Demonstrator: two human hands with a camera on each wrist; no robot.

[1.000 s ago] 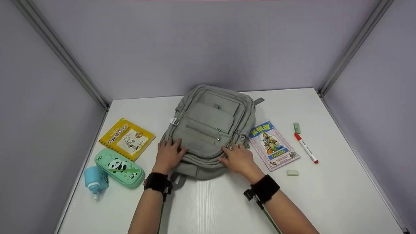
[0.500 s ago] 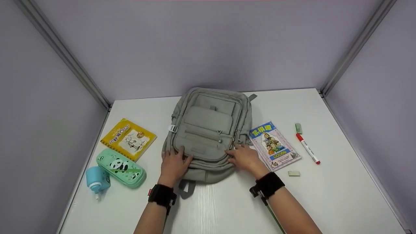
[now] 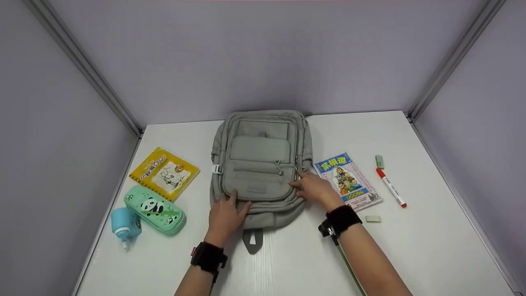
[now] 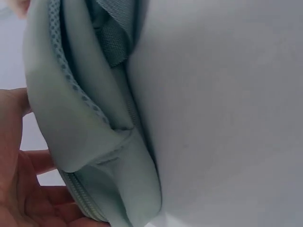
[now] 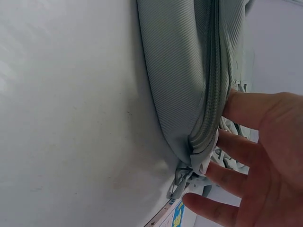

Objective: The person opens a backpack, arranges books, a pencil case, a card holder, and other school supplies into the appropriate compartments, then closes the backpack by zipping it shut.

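Note:
A grey-green backpack [image 3: 259, 164] lies flat and front up in the middle of the white table [image 3: 287, 263], its hanging loop [image 3: 252, 241] pointing toward me. My left hand [image 3: 227, 212] rests on its lower front edge, fingers lying flat and thumb spread. My right hand [image 3: 313, 187] touches the pack's right side by the zipper pulls [image 3: 298, 168], fingers extended. The left wrist view shows the pack's folded fabric [image 4: 85, 123] beside my left hand [image 4: 19, 189]. In the right wrist view my right hand [image 5: 255, 156] lies spread against the zipped edge [image 5: 208, 94].
Left of the pack lie a yellow book [image 3: 164, 173], a green panda pencil case [image 3: 155, 209] and a small blue bottle [image 3: 124, 225]. To the right are a blue-and-pink booklet [image 3: 349, 181], a red-capped marker [image 3: 391, 187], a green eraser [image 3: 379, 161] and a pale eraser [image 3: 373, 219]. Grey walls enclose three sides.
The backpack has turned counter-clockwise from tilted to straight. Its loop now shows at the near end. My left hand slid to the lower edge; my right hand moved up the right side.

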